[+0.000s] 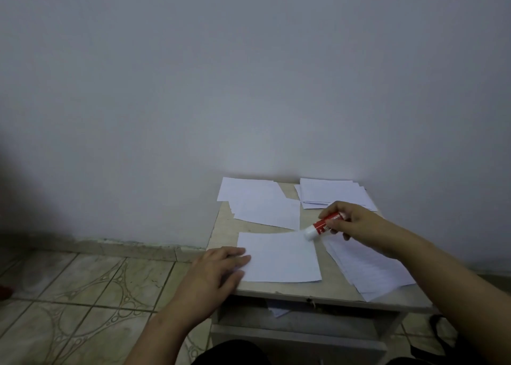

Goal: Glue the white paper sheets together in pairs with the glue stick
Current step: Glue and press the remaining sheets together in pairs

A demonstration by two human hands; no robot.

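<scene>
Your left hand [218,268] lies flat, fingers straight, pressing the white sheet [279,257] on the bench [290,288]. Your right hand [351,222] grips the red glue stick [322,224], its white end touching the sheet's far corner.

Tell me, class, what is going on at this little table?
A person is gluing paper. The left hand presses flat on a single white sheet at the front of the small table. The right hand holds a red glue stick, its tip at the sheet's far right corner. Other paper stacks lie around.
</scene>
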